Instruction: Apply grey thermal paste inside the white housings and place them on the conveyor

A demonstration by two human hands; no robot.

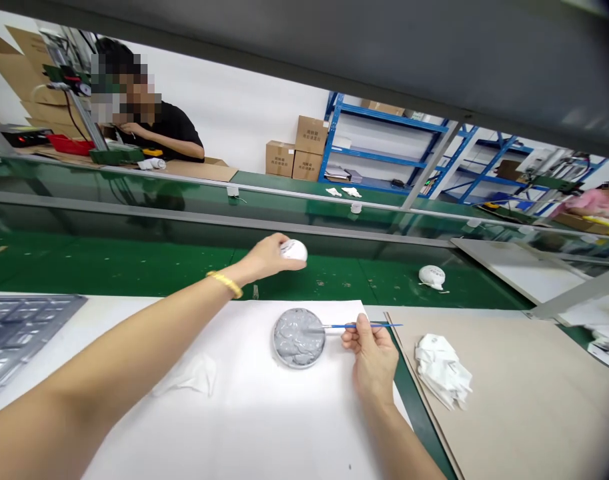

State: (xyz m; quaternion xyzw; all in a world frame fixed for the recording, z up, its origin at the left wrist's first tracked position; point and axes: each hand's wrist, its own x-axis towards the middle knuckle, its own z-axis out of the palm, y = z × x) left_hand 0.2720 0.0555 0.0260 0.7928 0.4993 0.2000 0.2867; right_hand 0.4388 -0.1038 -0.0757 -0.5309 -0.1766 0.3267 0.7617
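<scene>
My left hand point(270, 257) is closed around a small round white object point(295, 251), held over the green bench just past the white sheet; its exact kind is hard to make out. In my right hand point(375, 353) is a thin blue paintbrush point(344, 326), pinched between thumb and fingers and lying almost level. The brush tip reaches into a round shallow dish of grey paste point(299, 339), which stands on the white sheet point(264, 420) between my arms. A similar round white object point(431, 276) rests on the green bench to the right.
A crumpled white cloth point(443, 370) lies on brown cardboard point(509, 373) at right. A grey plastic tray point(27, 327) sits at left. Overhead runs a grey shelf point(334, 47). Across the bench, one person point(169, 130) works at left, another point(591, 200) at far right.
</scene>
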